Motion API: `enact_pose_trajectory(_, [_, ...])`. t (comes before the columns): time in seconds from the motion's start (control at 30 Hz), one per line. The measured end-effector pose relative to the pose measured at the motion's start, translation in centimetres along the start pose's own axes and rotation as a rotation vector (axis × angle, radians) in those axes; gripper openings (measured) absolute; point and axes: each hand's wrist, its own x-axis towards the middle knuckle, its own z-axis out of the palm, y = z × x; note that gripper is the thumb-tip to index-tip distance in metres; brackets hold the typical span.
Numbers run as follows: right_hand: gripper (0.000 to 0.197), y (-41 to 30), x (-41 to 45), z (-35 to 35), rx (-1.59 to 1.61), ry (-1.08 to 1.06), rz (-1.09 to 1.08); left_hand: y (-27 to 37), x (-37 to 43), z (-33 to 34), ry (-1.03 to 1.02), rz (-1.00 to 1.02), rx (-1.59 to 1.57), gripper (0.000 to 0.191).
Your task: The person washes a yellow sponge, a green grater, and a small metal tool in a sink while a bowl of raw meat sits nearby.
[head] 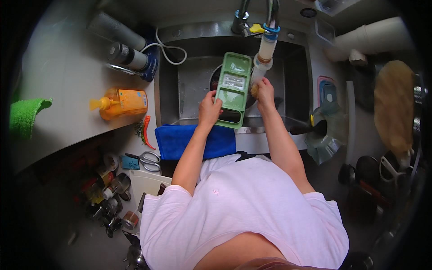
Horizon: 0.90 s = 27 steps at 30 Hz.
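Note:
My left hand (210, 109) grips the lower left edge of a green plastic grater frame (233, 98), which is held tilted over a stainless steel sink (195, 81). A metal grating plate (234, 82) sits in one of its sections. To the right of the frame, my right hand (265, 92) holds a small tan scrubber or similar piece (254, 90), just under the tap's white filter nozzle (266, 49). Behind the frame a round dark bowl or pot (216, 72) rests in the sink, mostly hidden.
A blue cloth (182, 141) hangs over the sink's front edge. Left of the sink are an orange soap pump bottle (126, 104), a red chili pepper (146, 131) and scissors (149, 161). A dark handle (303, 129) juts over the right front corner. A white cable (175, 62) loops over the left rim.

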Motion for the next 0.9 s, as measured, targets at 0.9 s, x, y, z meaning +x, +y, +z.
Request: enact_pose_trajectory(0.9, [0.017, -3.3, -2.8, -0.5, -1.025, 0.038, -0.818, 2.7, 1.4, 5.9, -0.289, -0.041, -0.167, 0.023])
